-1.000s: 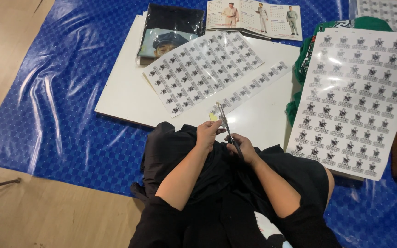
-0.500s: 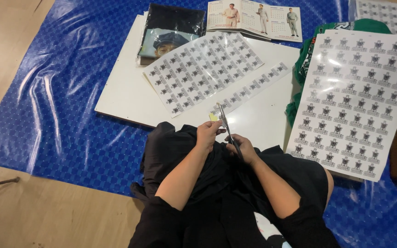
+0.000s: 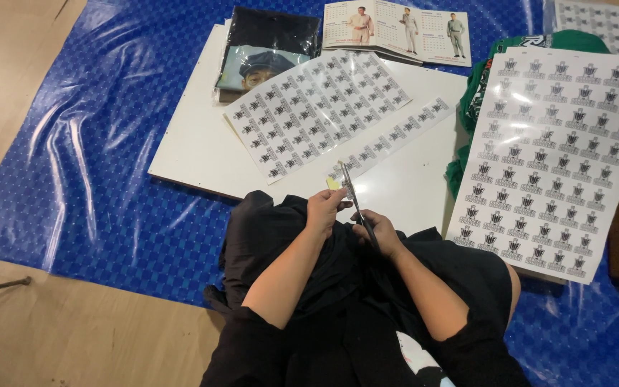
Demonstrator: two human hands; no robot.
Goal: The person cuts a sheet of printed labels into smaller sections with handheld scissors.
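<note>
Right now I'm gripping the scissors (image 3: pixel 356 208) in my right hand (image 3: pixel 380 233) and pinching the small yellow-backed sticker piece (image 3: pixel 333 183) in my left hand (image 3: pixel 324 209) over my lap, trimming slowly, blades staying close to the print.

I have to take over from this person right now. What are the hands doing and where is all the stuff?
Right hand: holds scissors, blades pointing away over the white board.
Left hand: pinches a small yellowish piece beside the blades.
Things: a part-cut sticker sheet and a cut strip lie on the board; a full sheet lies to the right.
Done: one strip is off the sheet.
Left: most stickers remain uncut on both sheets.
</note>
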